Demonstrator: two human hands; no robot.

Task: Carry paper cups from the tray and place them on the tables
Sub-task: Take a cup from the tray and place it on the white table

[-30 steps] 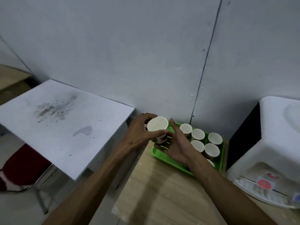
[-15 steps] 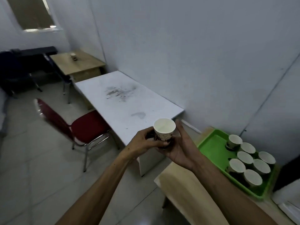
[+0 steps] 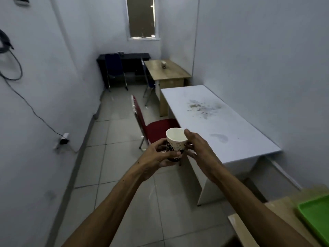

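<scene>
I hold a paper cup [image 3: 175, 142], white inside with a dark patterned wall, upright in front of me. My left hand [image 3: 156, 155] grips its lower part from the left and below. My right hand [image 3: 199, 148] curls round its right side, thumb near the rim. The cup hangs over the floor just left of the near end of the white table [image 3: 222, 125]. Another paper cup [image 3: 163, 64] stands on the far wooden table [image 3: 170, 72]. The green tray [image 3: 316, 214] shows only a corner at the lower right, on a wooden table [image 3: 258, 227]; its cups are out of view.
A red chair [image 3: 154, 129] stands tucked at the white table's left side, just beyond my hands. A blue chair [image 3: 114, 72] and a black desk [image 3: 124, 58] stand at the far wall under the window. A cable and a plug [image 3: 62, 140] run along the left wall. Tiled floor lies between.
I have turned left, away from the tray, carrying the cup with both hands. The tray with its cups has slid almost out of view at the lower right, and the room's far end has come into sight.
</scene>
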